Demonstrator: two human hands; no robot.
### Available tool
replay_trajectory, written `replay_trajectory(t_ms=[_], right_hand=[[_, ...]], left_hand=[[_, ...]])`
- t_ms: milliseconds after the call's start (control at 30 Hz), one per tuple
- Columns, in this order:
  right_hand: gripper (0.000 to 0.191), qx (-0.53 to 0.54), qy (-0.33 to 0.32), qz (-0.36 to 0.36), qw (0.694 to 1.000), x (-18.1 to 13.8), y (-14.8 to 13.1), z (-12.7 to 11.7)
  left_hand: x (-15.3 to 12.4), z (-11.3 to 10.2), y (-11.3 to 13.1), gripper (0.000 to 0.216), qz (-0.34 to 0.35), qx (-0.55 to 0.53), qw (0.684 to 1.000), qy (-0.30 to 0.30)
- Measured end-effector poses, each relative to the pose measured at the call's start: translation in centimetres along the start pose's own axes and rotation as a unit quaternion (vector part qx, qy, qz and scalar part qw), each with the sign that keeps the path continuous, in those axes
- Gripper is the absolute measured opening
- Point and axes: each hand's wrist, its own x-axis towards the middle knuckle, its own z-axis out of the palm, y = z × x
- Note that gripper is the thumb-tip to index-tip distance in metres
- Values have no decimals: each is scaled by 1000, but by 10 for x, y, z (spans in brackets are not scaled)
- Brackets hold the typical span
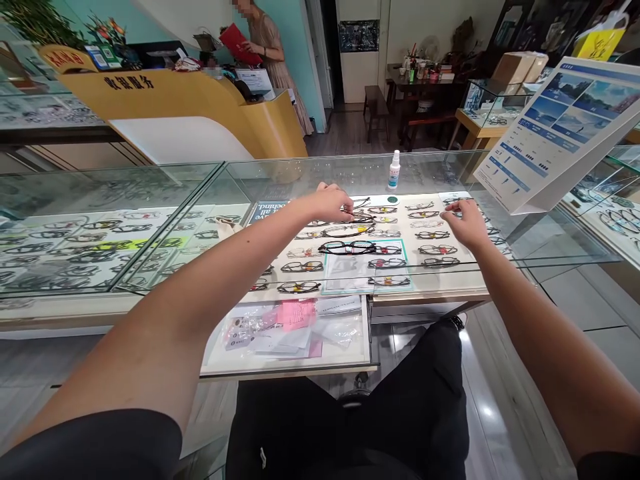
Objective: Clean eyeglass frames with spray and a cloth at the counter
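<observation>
My left hand [330, 203] reaches over the glass display counter [300, 177], its fingers closed on a dark-rimmed pair of glasses [361, 217] at the far side of the top. My right hand [465, 220] rests further right, fingers curled and pinched on something I cannot make out. Two more loose pairs lie on the glass nearer me: a thin-rimmed pair [345, 231] and a black-rimmed pair [347, 247]. Rows of frames [433, 235] sit on white trays inside the case below.
A small white spray bottle [394, 171] stands at the counter's far edge. A slanted white and blue sign [555, 133] stands at the right. A pulled-out drawer [290, 333] holds papers and bags. Another person [265, 47] stands behind a yellow reception desk [190, 100].
</observation>
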Motion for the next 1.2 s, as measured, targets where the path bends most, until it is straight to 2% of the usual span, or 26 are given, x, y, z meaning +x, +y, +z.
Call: replay_trajectory(t_ms=[100,200,300,400,467,567,633,700,800,900,967,1067,1133,1200], right_hand=[[29,33,18,-2,999,0,2,-1],[24,58,94,19,994,-1,5,-2],[18,23,150,32,988,-2,3,-4],[13,-1,150,19,989,-4,-3,-6],[10,-4,145,21,989,-6,-7,-7],[8,-5,143,30,989,-7,-11,-8],[8,-10,143,30,989,-8,-13,-9],[7,-20,142,25,989,-8,-15,-9],[8,-31,140,16,990,-10,-17,-9],[8,-45,138,1,989,-12,-20,-9],[9,-64,136,-14,989,-13,-22,-9],[10,-98,129,-33,986,-14,-24,-7],[11,-116,120,-39,985,-15,-26,-6],[12,-133,108,-46,984,-15,-27,-5]], left_hand=[[-6,-2,5,40,1,12,1000,6],[-13,-1,8,46,-1,19,1000,12],[-19,2,12,50,-5,37,999,15],[-28,2,21,45,-8,58,995,77],[-40,-2,36,41,8,54,988,144],[-67,-10,71,36,73,3,974,215],[-91,-11,100,33,133,-58,966,214],[-118,-5,129,31,200,-129,961,143],[-153,22,159,30,295,-229,928,13],[-175,65,165,32,311,-314,895,-57],[-181,96,155,38,271,-353,892,-87],[-176,135,127,44,177,-355,912,-108],[-165,155,105,48,115,-317,937,-92],[-148,171,82,45,59,-257,964,-42]])
